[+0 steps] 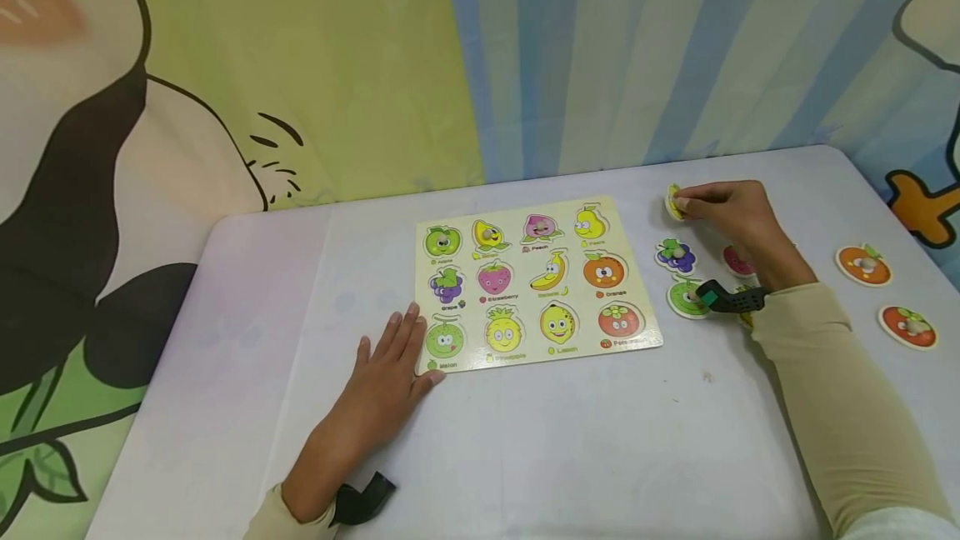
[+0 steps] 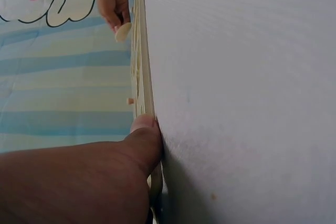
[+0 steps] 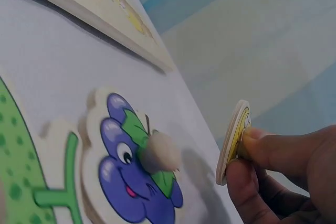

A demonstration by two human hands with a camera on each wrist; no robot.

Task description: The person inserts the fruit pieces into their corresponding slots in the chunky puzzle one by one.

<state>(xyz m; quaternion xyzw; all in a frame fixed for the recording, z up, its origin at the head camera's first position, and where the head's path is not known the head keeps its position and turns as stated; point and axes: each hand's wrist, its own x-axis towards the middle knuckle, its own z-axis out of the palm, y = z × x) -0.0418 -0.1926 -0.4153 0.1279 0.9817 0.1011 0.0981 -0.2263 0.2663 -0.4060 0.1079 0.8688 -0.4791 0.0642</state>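
A pale wooden fruit puzzle board (image 1: 517, 294) lies flat on the table. My left hand (image 1: 386, 373) rests at its lower left corner, fingers extended over the edge; the thumb (image 2: 144, 129) touches the front edge. Above the table, right of the board, my right hand (image 1: 731, 211) pinches a yellow fruit puzzle piece (image 3: 234, 142) between thumb and fingers, tilted on edge. Which fruit it shows is unclear. Nearest below it is the grape piece (image 3: 136, 166) with its round wooden knob. On the board, the yellow fruit (image 1: 489, 235) and the peach (image 1: 540, 227) in the top row carry knobs.
A melon piece (image 1: 686, 298) lies by the right wrist, and a dark pink piece (image 1: 737, 261) is partly hidden by the forearm. Farther right are an orange piece (image 1: 862, 265) and a red tomato-like piece (image 1: 907, 327). A printed curtain (image 1: 600, 48) hangs behind the table.
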